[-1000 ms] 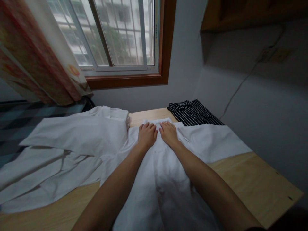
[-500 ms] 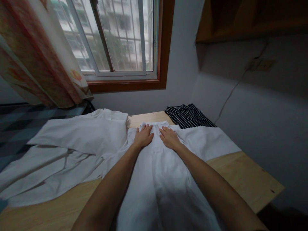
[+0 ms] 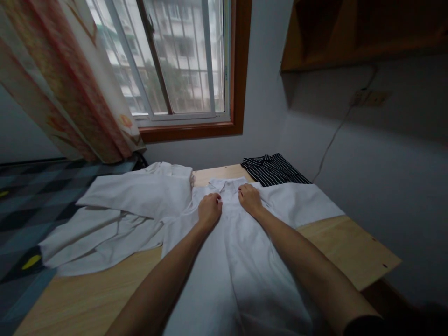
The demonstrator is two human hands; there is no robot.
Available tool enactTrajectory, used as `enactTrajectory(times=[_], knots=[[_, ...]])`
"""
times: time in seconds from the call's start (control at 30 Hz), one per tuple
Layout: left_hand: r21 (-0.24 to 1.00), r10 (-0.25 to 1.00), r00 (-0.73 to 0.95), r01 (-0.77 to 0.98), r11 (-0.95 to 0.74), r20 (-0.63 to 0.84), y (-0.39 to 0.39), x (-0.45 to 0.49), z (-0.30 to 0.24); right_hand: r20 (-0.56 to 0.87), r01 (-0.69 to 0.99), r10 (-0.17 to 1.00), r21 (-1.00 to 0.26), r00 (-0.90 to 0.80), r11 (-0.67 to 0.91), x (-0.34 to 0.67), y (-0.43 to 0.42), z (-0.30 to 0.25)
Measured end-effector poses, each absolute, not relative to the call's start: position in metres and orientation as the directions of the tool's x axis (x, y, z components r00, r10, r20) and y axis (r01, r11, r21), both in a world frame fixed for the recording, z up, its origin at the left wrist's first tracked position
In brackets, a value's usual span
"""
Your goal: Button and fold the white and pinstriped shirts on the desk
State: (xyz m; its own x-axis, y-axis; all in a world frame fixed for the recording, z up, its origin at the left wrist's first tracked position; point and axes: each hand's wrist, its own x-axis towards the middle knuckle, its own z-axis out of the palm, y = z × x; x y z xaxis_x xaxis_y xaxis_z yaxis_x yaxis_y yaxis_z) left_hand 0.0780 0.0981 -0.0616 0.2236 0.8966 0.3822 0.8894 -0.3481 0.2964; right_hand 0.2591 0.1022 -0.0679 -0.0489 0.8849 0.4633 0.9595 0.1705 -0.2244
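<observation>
A white shirt (image 3: 241, 261) lies spread on the wooden table (image 3: 346, 252), its collar (image 3: 227, 184) toward the window. My left hand (image 3: 209, 208) rests on the shirt just left of the collar with fingers curled into the cloth. Just right of the collar, my right hand (image 3: 249, 198) is also curled and pinches the fabric. Both forearms stretch over the shirt's body.
A second white garment (image 3: 129, 205) lies crumpled to the left, partly over the table edge. A folded black striped shirt (image 3: 273, 169) sits at the far right corner. Beyond are a window (image 3: 175, 60) with a curtain (image 3: 66, 84), a wall shelf (image 3: 357, 32), and a checkered floor at left.
Both hands went from lying flat with fingers stretched at the collar to curled and pinching the cloth. They moved slightly apart. The view shifted left and tilted a little.
</observation>
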Motion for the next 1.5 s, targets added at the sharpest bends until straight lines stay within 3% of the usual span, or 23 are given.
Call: enactTrajectory(times=[0.1,0.23,0.43,0.73,0.97,1.17,1.3,1.5], knots=[[0.242,0.929,0.221,0.924,-0.296,0.296,0.088,0.080,-0.062,0.421,0.939,0.907,-0.309,-0.011,0.155,0.242,0.096,-0.063],[0.075,0.928,0.257,0.955,-0.286,0.269,0.081,0.085,-0.059,0.170,0.901,0.981,-0.434,0.091,-0.008,0.218,0.093,-0.059],[0.045,0.931,0.299,0.948,-0.315,0.212,0.079,0.085,-0.057,0.083,0.956,0.992,-0.287,0.090,-0.062,0.211,0.088,-0.046],[0.010,0.934,0.294,0.953,-0.303,0.203,0.075,0.088,-0.053,0.081,0.987,0.997,-0.157,-0.007,0.019,0.198,0.083,-0.028],[0.012,0.923,0.337,0.938,-0.346,0.187,0.075,0.087,-0.054,0.120,0.985,0.992,-0.169,-0.027,0.047,0.196,0.091,-0.028],[0.112,0.903,0.394,0.903,-0.416,0.173,0.083,0.082,-0.058,0.138,0.955,0.990,-0.293,0.002,0.039,0.196,0.096,-0.033],[0.171,0.881,0.443,0.867,-0.468,0.168,0.086,0.078,-0.058,0.114,0.900,0.988,-0.433,0.108,-0.048,0.205,0.105,-0.040],[0.205,0.882,0.435,0.860,-0.467,0.182,0.086,0.078,-0.057,-0.031,0.663,0.955,-0.713,0.294,-0.227,0.235,0.122,-0.053]])
